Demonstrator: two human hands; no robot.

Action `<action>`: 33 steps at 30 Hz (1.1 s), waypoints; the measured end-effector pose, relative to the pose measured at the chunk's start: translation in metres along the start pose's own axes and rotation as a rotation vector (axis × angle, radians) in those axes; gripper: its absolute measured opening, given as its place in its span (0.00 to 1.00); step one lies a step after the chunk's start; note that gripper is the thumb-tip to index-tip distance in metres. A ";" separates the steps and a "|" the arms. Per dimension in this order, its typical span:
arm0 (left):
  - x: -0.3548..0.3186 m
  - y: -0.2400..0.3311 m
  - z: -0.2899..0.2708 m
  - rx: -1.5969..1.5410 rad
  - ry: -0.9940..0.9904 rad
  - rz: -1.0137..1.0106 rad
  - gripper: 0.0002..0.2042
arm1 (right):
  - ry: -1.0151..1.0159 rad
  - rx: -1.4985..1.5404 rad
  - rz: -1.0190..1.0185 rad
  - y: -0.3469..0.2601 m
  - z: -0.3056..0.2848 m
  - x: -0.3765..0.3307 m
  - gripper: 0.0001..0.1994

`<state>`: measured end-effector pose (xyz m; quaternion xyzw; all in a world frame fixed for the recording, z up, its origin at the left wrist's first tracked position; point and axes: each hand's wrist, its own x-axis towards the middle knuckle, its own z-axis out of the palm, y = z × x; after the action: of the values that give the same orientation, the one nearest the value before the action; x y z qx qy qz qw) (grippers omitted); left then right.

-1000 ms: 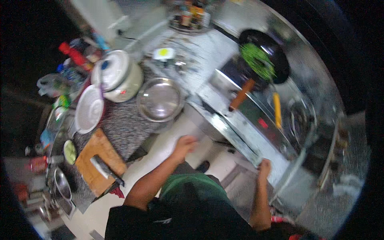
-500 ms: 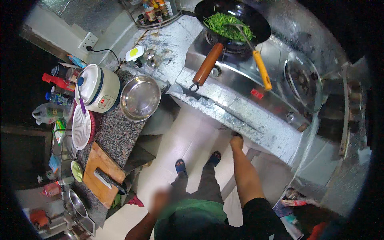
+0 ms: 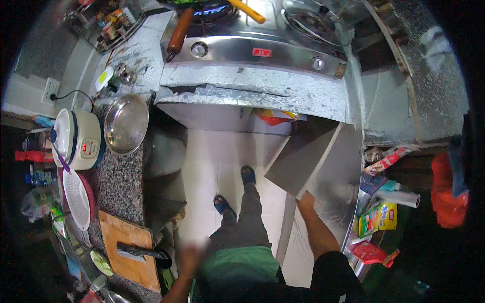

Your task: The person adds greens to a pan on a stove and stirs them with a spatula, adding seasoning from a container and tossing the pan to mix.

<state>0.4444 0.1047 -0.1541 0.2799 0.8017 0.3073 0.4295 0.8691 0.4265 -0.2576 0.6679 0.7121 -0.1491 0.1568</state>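
Note:
My right hand (image 3: 306, 203) grips the edge of a grey cabinet door (image 3: 305, 156) under the counter, which stands swung open. Red and yellow items (image 3: 275, 118) show inside the cabinet. My left hand (image 3: 190, 258) hangs at my left side, smeared, its fingers not readable. Above the counter, a wok's wooden handle (image 3: 180, 33) points toward me on the stove (image 3: 227, 45). Blue flame (image 3: 217, 10) burns under the wok, which is mostly cut off by the upper edge. A yellow-handled utensil (image 3: 246, 10) leans out of it.
On the left counter are a rice cooker (image 3: 83, 139), a steel bowl (image 3: 127, 124), a white colander (image 3: 77, 199) and a cutting board (image 3: 118, 232) bearing a black-handled cleaver (image 3: 144, 252). Packets (image 3: 379, 219) lie at the right. A glass lid (image 3: 313, 22) rests on the stove.
The cabinet door has swung open toward me in my right hand, exposing items inside. My view has turned, so the stove now faces me squarely and the wok is mostly out of view.

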 end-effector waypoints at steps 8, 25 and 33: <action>0.026 0.026 0.012 0.067 -0.095 0.130 0.09 | 0.009 1.753 0.881 0.099 0.079 -0.112 0.25; 0.093 0.049 0.073 0.893 -0.058 0.555 0.09 | 0.469 1.003 -0.570 -0.171 -0.373 0.067 0.09; 0.053 -0.057 0.105 0.899 0.468 0.634 0.08 | 0.677 0.179 -0.620 -0.299 -0.537 0.168 0.23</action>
<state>0.4992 0.1319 -0.2701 0.5849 0.8038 0.1044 -0.0316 0.5482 0.7861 0.1593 0.4454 0.8736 -0.0234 -0.1946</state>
